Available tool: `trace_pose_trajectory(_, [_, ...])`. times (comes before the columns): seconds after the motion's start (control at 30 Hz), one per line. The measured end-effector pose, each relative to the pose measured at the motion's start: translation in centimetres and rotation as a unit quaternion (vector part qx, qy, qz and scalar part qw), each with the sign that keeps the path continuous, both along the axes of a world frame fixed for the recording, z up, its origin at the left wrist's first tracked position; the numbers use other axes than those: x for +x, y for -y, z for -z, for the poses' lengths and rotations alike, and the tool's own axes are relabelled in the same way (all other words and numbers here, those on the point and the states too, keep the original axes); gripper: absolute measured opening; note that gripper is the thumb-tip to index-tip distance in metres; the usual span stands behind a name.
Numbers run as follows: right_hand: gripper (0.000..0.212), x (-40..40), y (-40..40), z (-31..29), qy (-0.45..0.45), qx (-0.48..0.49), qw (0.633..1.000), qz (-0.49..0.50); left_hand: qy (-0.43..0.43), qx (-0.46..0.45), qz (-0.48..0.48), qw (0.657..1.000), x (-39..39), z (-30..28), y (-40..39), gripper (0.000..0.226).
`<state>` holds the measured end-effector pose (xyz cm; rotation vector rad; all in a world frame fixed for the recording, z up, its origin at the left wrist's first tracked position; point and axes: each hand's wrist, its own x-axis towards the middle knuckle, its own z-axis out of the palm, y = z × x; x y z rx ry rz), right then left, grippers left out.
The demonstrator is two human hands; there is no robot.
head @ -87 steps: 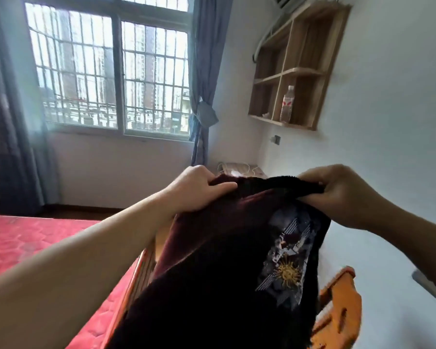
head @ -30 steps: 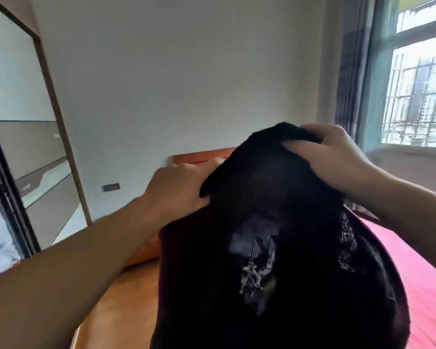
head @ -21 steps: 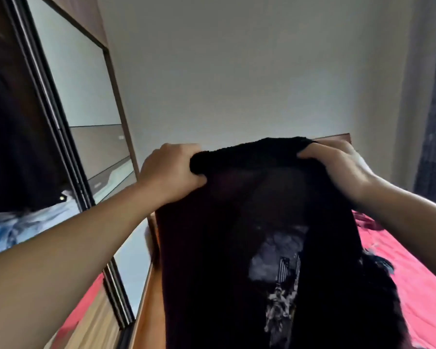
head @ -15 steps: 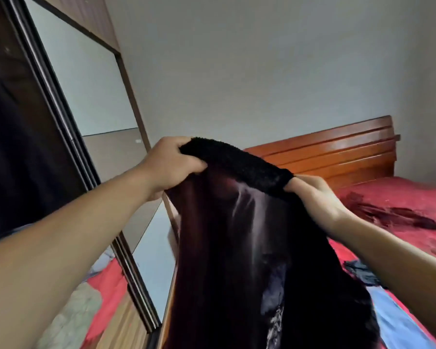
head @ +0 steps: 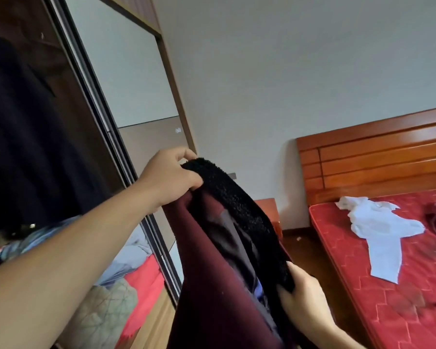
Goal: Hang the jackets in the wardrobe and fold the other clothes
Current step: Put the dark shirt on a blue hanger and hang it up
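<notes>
The dark maroon jacket with a black fleecy collar [head: 227, 260] hung in the air between both hands, in front of the wardrobe with a sliding mirrored door [head: 126, 91]. The left hand [head: 169, 178] was raised and gripped the upper end of the collar, its fingers [head: 186, 153] curled over the fleece and the thumb pressed beneath. The right hand [head: 302, 298] sat lower and nearer the camera, its fingers wrapped round the collar's lower end, so the collar ran in a slope from upper left to lower right. The maroon body of the jacket draped down from the collar and ran out of the bottom of the view, its darker lining showing just under the fleece.

Inside the open left part of the wardrobe a dark hanging garment [head: 18, 137] was visible. To the right stood a bed with a red patterned mattress [head: 388, 298] and a reddish-brown wooden headboard [head: 378, 157]. A crumpled white garment [head: 378, 227] lay on the mattress, well apart from the jacket. A small wooden nightstand [head: 268, 207] stood between the bed and the wardrobe.
</notes>
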<state>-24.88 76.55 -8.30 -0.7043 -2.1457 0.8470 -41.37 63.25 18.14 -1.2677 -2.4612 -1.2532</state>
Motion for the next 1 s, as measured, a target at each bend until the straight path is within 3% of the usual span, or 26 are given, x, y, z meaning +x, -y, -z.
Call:
trace_pose_trajectory(0.17, [0.020, -6.7, -8.8, -5.5, -0.029, 0.004, 0.996, 0.084, -0.183, -0.110, 0.002, 0.977, -8.8, 2.8, 0.1, 0.030])
trace_pose_trajectory(0.37, [0.015, -15.2, -13.3, -15.0, -0.116, 0.046, 0.990, 0.066, -0.210, -0.193, -0.050, 0.957, -17.4, 7.2, -1.3, 0.067])
trace_pose_trajectory(0.53, [0.020, -21.4, -14.2, -22.3, -0.165, 0.059, 0.984, -0.020, -0.196, -0.333, -0.158, 0.909, -22.0, 8.2, -2.1, 0.035])
trace_pose_trajectory(0.6, [0.025, -24.0, -14.0, -24.3, -0.176, 0.086, 0.979, -0.052, -0.197, -0.300, -0.172, 0.918, -22.5, 8.9, -3.4, 0.034])
trace_pose_trajectory(0.7, [0.023, -26.9, -13.6, -26.3, -0.211, 0.076, 0.966, -0.128, -0.097, -0.077, -0.111, 0.986, -20.9, 10.1, -7.2, 0.044])
trace_pose_trajectory(0.77, [0.023, -28.1, -13.9, -27.3, -0.222, 0.067, 0.957, -0.172, -0.034, 0.024, -0.112, 0.993, -20.6, 10.7, -9.7, 0.046])
trace_pose_trajectory(0.87, [0.018, -29.1, -15.8, -28.9, -0.214, 0.102, 0.950, -0.204, -0.022, 0.071, -0.184, 0.980, -22.9, 9.2, -10.5, 0.006])
trace_pose_trajectory(1.0, [0.014, -30.4, -19.0, -30.3, -0.132, 0.197, 0.943, -0.232, -0.094, 0.068, -0.223, 0.968, -25.3, 3.2, -6.8, 0.019])
